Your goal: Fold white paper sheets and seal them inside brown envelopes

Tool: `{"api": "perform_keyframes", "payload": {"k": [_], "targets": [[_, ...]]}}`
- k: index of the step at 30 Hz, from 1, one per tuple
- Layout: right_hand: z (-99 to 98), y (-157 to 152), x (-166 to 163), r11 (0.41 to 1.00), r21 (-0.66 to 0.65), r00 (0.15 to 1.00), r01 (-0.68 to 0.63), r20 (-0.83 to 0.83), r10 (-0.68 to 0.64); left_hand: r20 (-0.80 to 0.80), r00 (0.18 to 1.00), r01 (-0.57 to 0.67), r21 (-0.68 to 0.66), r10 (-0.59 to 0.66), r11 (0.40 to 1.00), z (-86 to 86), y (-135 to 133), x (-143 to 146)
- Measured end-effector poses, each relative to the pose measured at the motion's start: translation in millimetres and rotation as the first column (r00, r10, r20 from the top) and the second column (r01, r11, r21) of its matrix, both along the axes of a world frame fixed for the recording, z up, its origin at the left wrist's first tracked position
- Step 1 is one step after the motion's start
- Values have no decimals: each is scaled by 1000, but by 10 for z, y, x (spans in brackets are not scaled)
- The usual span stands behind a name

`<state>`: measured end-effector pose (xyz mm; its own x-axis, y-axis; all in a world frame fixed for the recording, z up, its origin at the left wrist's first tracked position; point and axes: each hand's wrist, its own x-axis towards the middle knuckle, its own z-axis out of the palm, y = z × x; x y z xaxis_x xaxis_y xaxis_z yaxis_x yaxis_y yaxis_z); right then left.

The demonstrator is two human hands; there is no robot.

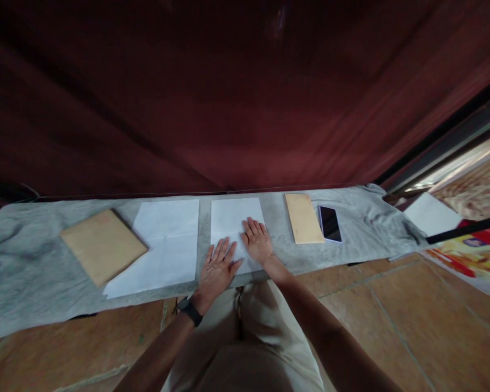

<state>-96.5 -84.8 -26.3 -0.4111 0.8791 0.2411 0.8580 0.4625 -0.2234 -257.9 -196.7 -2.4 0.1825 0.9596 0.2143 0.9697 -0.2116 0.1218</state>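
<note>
A white sheet of paper (232, 218) lies on the grey cloth in front of me. My left hand (217, 269) rests palm down over its lower left part, fingers spread, a dark watch (190, 311) on the wrist. On its right side my right hand (258, 242) lies flat with the fingers stretched out. Neither hand holds anything. Left of it, a larger white sheet (167, 234) is spread out. A stack of brown envelopes (104, 245) covers part of that sheet's left side. To the right is a narrower tan envelope (304, 219).
A phone (330, 224) with a dark screen lies beside the tan envelope. Grey cloth (363, 228) covers the long, narrow surface. A dark red curtain-like sheet (237, 109) rises behind it. Below are brown floor tiles (363, 310); at right, a colourful printed package (473, 256).
</note>
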Motion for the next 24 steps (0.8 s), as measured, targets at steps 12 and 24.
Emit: {"api": "perform_keyframes", "payload": {"k": [12, 24], "targets": [[113, 34, 461, 998, 2, 998, 55, 42, -55, 27, 999, -34, 14, 34, 999, -89, -175, -107], [113, -1042, 18, 998, -3, 995, -60, -74, 60, 42, 999, -12, 19, 11, 1000, -90, -148, -112]]}}
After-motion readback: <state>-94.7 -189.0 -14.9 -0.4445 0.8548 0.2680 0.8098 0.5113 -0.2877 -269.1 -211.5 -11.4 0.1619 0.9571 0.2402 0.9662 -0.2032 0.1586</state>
